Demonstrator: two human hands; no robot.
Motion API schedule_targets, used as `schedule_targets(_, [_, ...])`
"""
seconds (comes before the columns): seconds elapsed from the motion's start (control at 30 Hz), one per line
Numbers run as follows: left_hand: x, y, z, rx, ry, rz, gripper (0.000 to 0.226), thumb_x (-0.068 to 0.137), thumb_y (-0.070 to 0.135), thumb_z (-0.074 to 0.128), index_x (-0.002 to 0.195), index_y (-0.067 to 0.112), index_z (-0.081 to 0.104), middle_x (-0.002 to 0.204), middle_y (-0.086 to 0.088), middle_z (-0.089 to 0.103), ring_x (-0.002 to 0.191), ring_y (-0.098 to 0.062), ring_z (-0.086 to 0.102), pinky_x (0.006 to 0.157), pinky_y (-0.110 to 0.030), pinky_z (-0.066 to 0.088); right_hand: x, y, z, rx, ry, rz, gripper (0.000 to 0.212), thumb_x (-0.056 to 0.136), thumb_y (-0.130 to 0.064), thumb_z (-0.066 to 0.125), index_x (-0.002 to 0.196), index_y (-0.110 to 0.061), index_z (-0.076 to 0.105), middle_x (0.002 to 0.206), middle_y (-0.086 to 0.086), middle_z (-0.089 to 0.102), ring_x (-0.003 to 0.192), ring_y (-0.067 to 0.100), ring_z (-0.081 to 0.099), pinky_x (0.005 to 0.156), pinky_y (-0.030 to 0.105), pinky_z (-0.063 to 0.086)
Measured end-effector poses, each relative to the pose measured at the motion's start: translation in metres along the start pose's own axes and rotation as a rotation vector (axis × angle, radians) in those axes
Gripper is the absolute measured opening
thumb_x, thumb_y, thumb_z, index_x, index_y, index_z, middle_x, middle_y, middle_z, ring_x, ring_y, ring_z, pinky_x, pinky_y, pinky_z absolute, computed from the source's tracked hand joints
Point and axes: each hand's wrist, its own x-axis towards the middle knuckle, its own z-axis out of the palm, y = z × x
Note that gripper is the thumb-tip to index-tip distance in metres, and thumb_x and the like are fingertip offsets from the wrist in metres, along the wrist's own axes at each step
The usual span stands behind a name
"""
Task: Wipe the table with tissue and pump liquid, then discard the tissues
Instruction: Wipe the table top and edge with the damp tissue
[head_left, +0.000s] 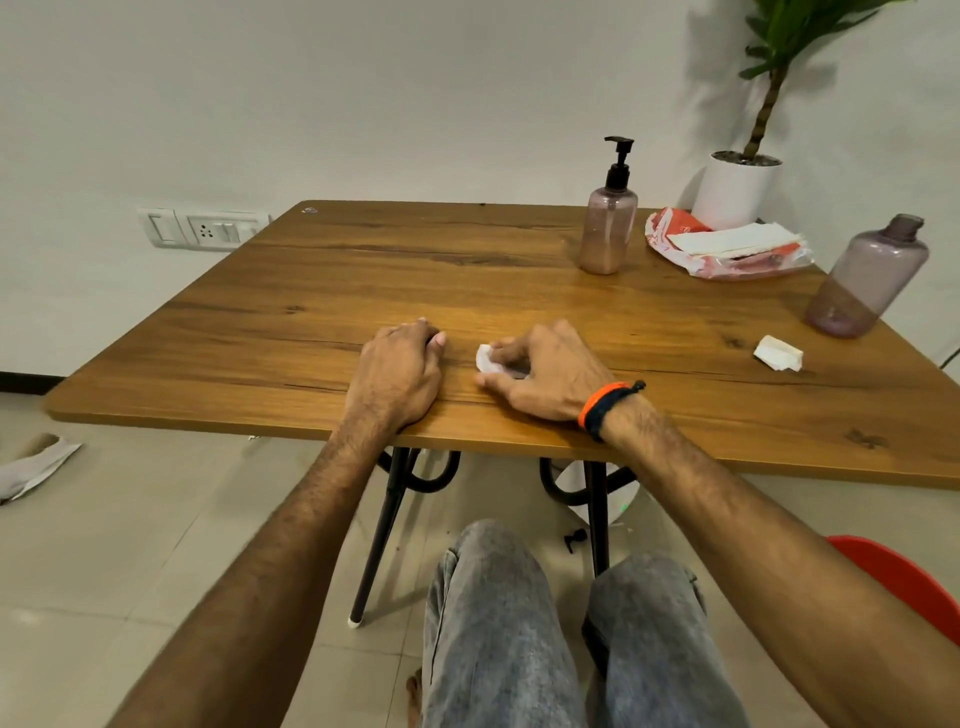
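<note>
A small crumpled white tissue (487, 359) lies on the wooden table (311, 291) near the front edge, and my right hand (545, 371) grips it with curled fingers and thumb. My left hand (400, 371) rests on the table just left of it, fingers curled under, holding nothing. A pump bottle (609, 218) with a black pump head and pinkish liquid stands at the back right. Behind it lies an open orange-and-white tissue pack (727, 244). Another folded tissue (778, 354) lies at the right.
A tinted bottle without a cap (866, 280) stands near the table's right edge. A potted plant in a white pot (736, 189) sits at the back right corner. A cloth (31, 467) lies on the floor at left; a red seat (904, 577) is at my right.
</note>
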Motion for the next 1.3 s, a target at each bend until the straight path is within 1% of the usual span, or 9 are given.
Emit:
schedule_targets(0.1, [-0.001,0.001,-0.001,-0.002,-0.005,0.0,0.042,0.103,0.035,0.034,0.128,0.01,0.057,0.134,-0.011,0.059,0.125,-0.029,0.05,0.107,-0.043,0.036,-0.014,-0.011,0.004,0.153,-0.004,-0.092,0.025,0.087,-0.015,0.066,0.111,-0.018,0.073,0.118,-0.006,0.07,0.117,0.004,0.06,0.109,0.021,0.04])
schedule_targets(0.23, [-0.002,0.001,-0.002,-0.02,-0.006,0.003,0.043,0.103,0.034,0.034,0.13,0.009,0.056,0.136,-0.012,0.058,0.125,-0.029,0.05,0.108,-0.044,0.036,-0.047,-0.031,0.012,0.219,-0.105,-0.278,0.048,0.078,0.014,0.054,0.108,-0.016,0.075,0.115,-0.004,0.071,0.115,-0.001,0.059,0.099,0.001,0.034])
schedule_targets(0.33, [-0.002,0.0,-0.002,-0.018,-0.008,-0.001,0.044,0.103,0.034,0.033,0.131,0.008,0.055,0.139,-0.011,0.056,0.127,-0.029,0.048,0.109,-0.044,0.036,-0.061,-0.032,0.006,0.276,-0.213,-0.406,0.048,0.076,0.014,0.053,0.109,-0.015,0.074,0.115,-0.004,0.071,0.113,-0.003,0.06,0.095,0.003,0.04])
schedule_targets(0.43, [-0.002,0.0,-0.002,-0.02,-0.01,-0.012,0.043,0.103,0.034,0.033,0.132,0.009,0.055,0.138,-0.011,0.056,0.127,-0.028,0.048,0.109,-0.045,0.036,-0.042,-0.02,-0.005,0.397,-0.007,-0.272,0.05,0.078,0.013,0.053,0.111,-0.018,0.073,0.117,-0.007,0.069,0.115,-0.006,0.057,0.099,0.01,0.042])
schedule_targets(0.6, [-0.002,0.002,-0.004,-0.024,-0.024,-0.02,0.042,0.103,0.035,0.032,0.132,0.013,0.055,0.142,-0.007,0.053,0.131,-0.025,0.046,0.112,-0.043,0.033,0.002,-0.002,-0.003,0.002,-0.056,-0.021,0.057,0.089,0.008,0.049,0.136,-0.024,0.055,0.146,-0.009,0.049,0.139,0.012,0.039,0.113,0.02,0.016])
schedule_targets(0.73, [-0.001,0.0,-0.004,-0.032,-0.027,-0.009,0.041,0.103,0.033,0.034,0.132,0.012,0.055,0.142,-0.007,0.053,0.131,-0.026,0.046,0.112,-0.044,0.033,-0.01,-0.01,0.007,0.0,-0.178,-0.233,0.063,0.086,0.01,0.048,0.138,-0.025,0.054,0.148,-0.007,0.047,0.14,0.015,0.038,0.12,0.035,0.023])
schedule_targets(0.93, [0.005,-0.004,-0.002,-0.033,-0.02,0.005,0.036,0.102,0.028,0.037,0.128,0.014,0.059,0.136,-0.006,0.059,0.123,-0.029,0.051,0.106,-0.044,0.038,-0.06,-0.012,0.006,0.19,-0.293,-0.502,0.068,0.07,0.022,0.048,0.123,-0.016,0.066,0.132,-0.003,0.061,0.128,0.003,0.05,0.111,0.018,0.035])
schedule_targets(1.1, [0.012,-0.005,-0.003,-0.013,-0.072,0.048,0.039,0.102,0.028,0.039,0.138,0.018,0.052,0.148,0.0,0.048,0.133,-0.023,0.044,0.111,-0.04,0.03,-0.017,0.02,-0.011,0.419,0.133,-0.1,0.051,0.084,0.009,0.054,0.113,-0.03,0.07,0.119,-0.021,0.065,0.113,-0.014,0.053,0.102,0.012,0.041])
schedule_targets(1.3, [0.012,-0.004,-0.003,0.005,-0.096,0.069,0.042,0.103,0.029,0.035,0.142,0.018,0.045,0.153,0.0,0.04,0.139,-0.021,0.037,0.115,-0.043,0.028,0.068,0.06,-0.007,0.151,0.296,0.189,0.054,0.079,0.014,0.049,0.115,-0.018,0.072,0.12,0.002,0.07,0.118,0.014,0.061,0.106,0.018,0.039])
